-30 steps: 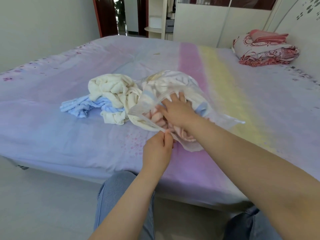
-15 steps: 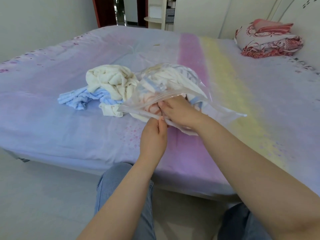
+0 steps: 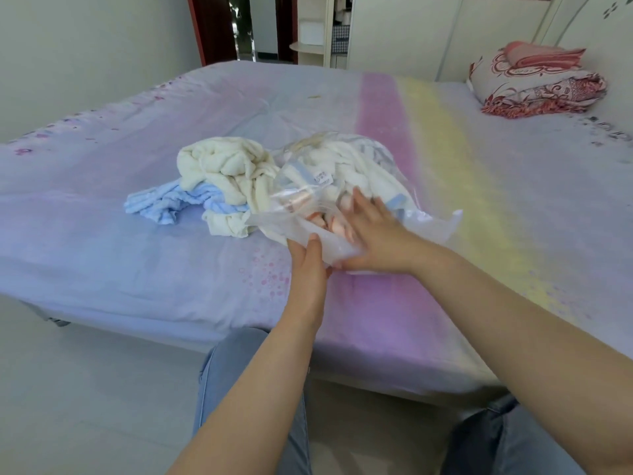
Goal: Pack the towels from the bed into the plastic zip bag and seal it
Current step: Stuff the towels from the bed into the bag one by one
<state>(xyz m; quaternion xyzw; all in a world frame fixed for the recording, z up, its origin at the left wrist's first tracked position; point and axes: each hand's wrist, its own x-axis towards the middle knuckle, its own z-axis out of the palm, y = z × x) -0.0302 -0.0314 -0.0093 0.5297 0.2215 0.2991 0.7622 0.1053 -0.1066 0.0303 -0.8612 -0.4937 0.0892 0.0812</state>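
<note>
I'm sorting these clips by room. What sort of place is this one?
Most likely a home bedroom. A wide bed with a pastel sheet fills the view, a folded quilt lies at its far corner, and a doorway opens beyond.

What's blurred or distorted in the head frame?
Head view: right hand fingers smeared by motion; left hand sharper, gripping the plastic zip bag, whose film hazes the towels inside; wide-angle bends the bed edge; daylight soft, no harsh shadows.

bed (image 3: 102, 207): pastel sheet | centre: plastic zip bag (image 3: 342, 200), cream towel (image 3: 226, 169), blue towel (image 3: 164, 204) | far right: folded quilt (image 3: 534, 87)
</note>
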